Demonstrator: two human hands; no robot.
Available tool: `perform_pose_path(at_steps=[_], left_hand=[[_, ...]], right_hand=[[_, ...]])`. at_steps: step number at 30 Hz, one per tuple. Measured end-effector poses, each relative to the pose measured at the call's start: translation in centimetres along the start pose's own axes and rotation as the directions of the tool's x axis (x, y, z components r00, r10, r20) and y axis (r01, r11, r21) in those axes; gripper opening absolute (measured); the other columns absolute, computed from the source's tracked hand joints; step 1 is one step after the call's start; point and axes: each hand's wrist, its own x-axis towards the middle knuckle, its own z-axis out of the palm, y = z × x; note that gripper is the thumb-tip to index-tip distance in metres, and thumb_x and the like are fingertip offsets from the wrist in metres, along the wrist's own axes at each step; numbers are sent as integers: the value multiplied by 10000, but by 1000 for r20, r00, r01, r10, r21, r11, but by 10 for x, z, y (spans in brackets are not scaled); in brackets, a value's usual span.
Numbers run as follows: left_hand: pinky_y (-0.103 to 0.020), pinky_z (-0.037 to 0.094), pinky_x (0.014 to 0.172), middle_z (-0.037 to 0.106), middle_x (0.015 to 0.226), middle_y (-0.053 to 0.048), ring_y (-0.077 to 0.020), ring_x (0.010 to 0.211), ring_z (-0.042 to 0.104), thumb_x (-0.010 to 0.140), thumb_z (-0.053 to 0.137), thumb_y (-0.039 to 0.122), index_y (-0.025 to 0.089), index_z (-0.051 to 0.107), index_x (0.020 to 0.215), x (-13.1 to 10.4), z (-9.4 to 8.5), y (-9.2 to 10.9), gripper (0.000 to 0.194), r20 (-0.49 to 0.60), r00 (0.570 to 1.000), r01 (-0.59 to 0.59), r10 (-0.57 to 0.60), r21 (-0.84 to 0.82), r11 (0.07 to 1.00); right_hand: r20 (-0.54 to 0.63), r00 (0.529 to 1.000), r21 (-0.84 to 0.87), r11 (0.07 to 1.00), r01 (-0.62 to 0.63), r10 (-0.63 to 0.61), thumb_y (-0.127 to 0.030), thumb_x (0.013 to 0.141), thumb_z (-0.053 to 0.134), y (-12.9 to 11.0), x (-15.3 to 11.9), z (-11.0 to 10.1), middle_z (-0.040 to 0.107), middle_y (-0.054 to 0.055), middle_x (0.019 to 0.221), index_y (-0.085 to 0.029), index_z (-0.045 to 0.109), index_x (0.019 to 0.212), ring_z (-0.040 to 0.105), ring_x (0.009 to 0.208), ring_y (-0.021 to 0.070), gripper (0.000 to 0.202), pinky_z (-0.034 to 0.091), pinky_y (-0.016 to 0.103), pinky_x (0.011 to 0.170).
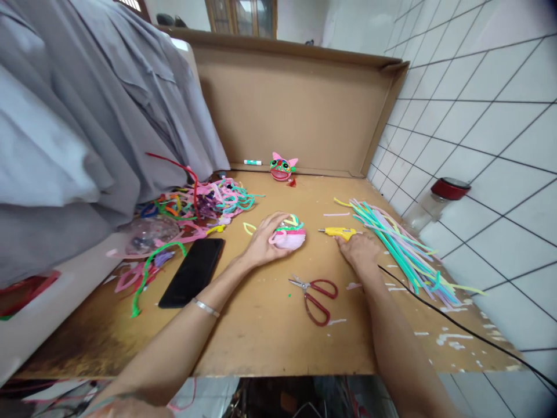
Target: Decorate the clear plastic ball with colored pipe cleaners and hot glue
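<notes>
black phone (191, 271) lies flat at left, beside a loose tangle of pipe cleaners (204, 203). left hand (263, 241) is cupped closed over a pink craft ball (289, 235) at table centre. red-handled scissors (315, 296) lie open below it. right hand (359, 249) grips a yellow glue gun (339, 232), nozzle pointing left toward the ball. straight pipe cleaner bundle (400, 244) lies at right.
</notes>
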Motion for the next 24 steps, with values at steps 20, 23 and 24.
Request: perform_pose_path(at_steps=[20,23,24], left_hand=[[-537,425,1112,496,1451,-141,-342,1323,509,574,841,332,234,399,1458,-3,4,-6,993,-47,993,109,-111,-50,993],[-528,428,1112,492,1452,-143,-343,1324,506,569,841,325,230,392,1467,-3,3,-5,1007,-39,993,113,-115,-56,992],[-524,427,1115,490,1452,-144,-342,1326,504,570,838,321,226,391,1468,-3,3,-4,1008,-36,993,107,-109,-57,993]], right_hand=[[-392,916,459,845,276,-86,-480,720,598,-20,-13,-23,704,185,995,-130,534,1161,663,902,344,566,494,432,783],[-411,902,458,826,329,-131,-447,720,594,-22,-18,-25,689,190,1031,-145,515,1146,656,937,340,528,496,436,809],[-421,896,455,823,341,-138,-426,722,585,-22,-18,-25,689,190,1036,-148,516,1138,656,939,337,506,498,435,812]])
